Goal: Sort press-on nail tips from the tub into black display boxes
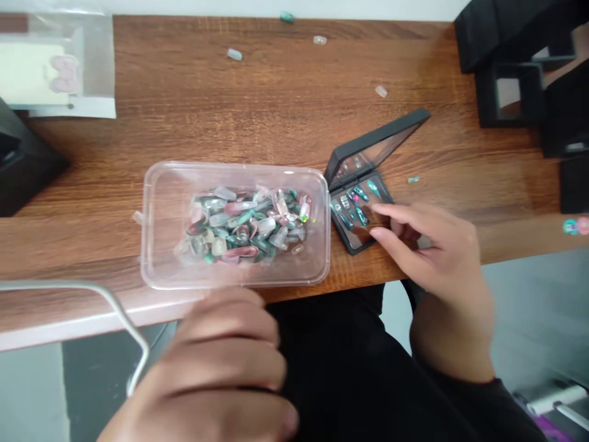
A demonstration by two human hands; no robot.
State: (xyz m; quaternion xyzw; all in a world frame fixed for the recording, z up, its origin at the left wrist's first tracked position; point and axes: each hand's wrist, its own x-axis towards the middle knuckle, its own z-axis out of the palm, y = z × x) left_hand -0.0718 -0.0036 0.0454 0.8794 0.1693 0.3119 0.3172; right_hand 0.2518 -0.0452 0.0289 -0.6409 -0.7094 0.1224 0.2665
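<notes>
A clear plastic tub (151, 227) on the wooden table holds a heap of press-on nails (243, 224) in green, pink and clear tones. To its right lies a small black case (356, 247), its windowed lid (377, 144) raised, with several decorated teal nails inside. My right hand (435, 252) is at the case's right edge, thumb and forefinger apart, nothing visible between them. Large and blurred in front of the tub, my left hand (225, 374) has its fingers curled together; whatever they hold, if anything, is hidden.
Loose nails lie on the wooden table (207, 116), behind the tub and right of the case. Black boxes (510, 92) stand at the back right, a dark object (27, 159) at the left. A plastic packet (37, 73) lies back left; a white cable (101, 291) crosses the front left.
</notes>
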